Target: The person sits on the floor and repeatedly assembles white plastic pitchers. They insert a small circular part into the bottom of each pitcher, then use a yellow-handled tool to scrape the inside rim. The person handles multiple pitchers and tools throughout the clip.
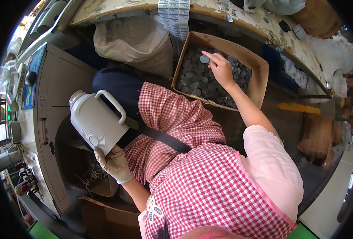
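Observation:
My left hand point(113, 163), in a pale work glove, grips the bottom of a white plastic jug point(96, 119) with a loop handle. The jug lies tilted over my lap, its capped neck pointing up and to the left. My right hand point(221, 68) is bare and reaches into an open cardboard box point(261, 75) filled with several grey round discs. Its fingertips pinch one grey disc point(204, 59) just above the heap. A red checked apron point(192, 167) covers my lap and chest between the two arms.
A bulging white plastic bag point(136, 40) stands left of the box, under a worn workbench edge point(116, 10). A strip of small packets point(175, 16) hangs over that edge. A grey machine cabinet point(51, 99) lies to my left, brown cardboard boxes point(104, 217) below it.

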The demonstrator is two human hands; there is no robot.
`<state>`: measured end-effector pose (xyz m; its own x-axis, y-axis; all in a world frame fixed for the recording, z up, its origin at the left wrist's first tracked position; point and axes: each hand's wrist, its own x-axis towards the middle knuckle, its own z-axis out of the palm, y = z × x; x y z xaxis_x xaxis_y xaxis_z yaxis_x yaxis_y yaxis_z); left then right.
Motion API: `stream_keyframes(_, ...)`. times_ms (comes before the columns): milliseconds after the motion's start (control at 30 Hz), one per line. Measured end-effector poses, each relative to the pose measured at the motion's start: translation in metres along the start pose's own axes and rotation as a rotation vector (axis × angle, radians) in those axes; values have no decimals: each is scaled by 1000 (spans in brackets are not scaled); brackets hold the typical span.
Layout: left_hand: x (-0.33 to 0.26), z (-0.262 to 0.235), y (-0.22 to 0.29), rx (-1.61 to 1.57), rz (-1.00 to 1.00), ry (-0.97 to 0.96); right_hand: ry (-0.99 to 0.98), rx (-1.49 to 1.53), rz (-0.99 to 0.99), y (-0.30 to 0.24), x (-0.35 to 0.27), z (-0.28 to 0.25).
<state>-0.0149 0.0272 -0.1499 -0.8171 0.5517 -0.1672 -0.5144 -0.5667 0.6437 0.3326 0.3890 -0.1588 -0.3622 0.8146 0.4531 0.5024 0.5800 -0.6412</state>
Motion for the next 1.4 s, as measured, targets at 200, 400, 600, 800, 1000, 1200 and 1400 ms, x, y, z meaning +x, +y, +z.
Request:
stream_keyframes(200, -6, 12, 2, -72, -57, -78, -42, -75, 35, -5, -5, -2)
stream_keyframes(400, -17, 30, 3, -153, -79, 44, -293, 395, 45, -103, -3, 65)
stream_keyframes(600, -20, 48, 9, -295, -114, -36, -334, 257, -270, -168, 19, 126)
stream_keyframes(800, -23, 59, 7, -323, -122, -48, -765, 463, 19, -173, 37, 99)
stream_keyframes(1000, -25, 57, 3, -166, -180, -97, -849, 472, 191, -169, 48, 108)
stream_keyframes(1200, -33, 64, -11, 550, 1, -60, -868, 707, 539, -207, 55, 89)
stream_keyframes(1400, -31, 80, -21, 54, -189, 1, -931, 1081, 505, -270, 22, 91)
